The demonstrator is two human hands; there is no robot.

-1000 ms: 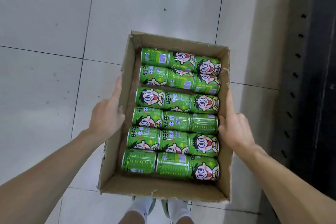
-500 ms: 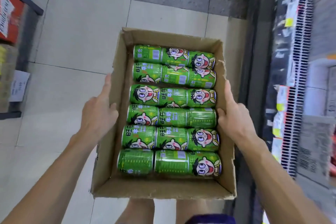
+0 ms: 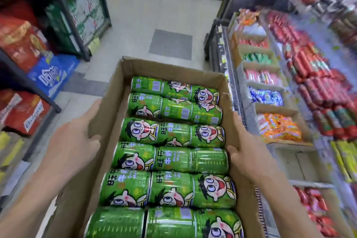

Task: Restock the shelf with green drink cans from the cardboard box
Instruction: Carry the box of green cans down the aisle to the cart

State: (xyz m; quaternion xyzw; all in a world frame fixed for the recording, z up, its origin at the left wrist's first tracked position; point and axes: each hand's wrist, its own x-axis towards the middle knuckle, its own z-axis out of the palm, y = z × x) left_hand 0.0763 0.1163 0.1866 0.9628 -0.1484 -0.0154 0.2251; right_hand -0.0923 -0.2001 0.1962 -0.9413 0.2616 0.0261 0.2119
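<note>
Both hands, left hand and right hand, grip the full cardboard box, now raised beside the shelf; no green cans unloaded yet.

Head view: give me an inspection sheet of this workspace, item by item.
Surface: tiled aisle floor, with a grey inset panel ahead of the box.
Job's things: open cardboard box carried in the aisle; green drink cans lie on their sides inside, six rows of three.
Clutter: nothing seen.
Grippers: left hand grips the box's left wall, thumb over the rim; right hand grips the right wall likewise.
Cables: nothing seen.
Surroundings: right shelf with snack packets in cardboard trays and red cans behind; one tray looks empty. Left: red beer cartons, a blue carton.
</note>
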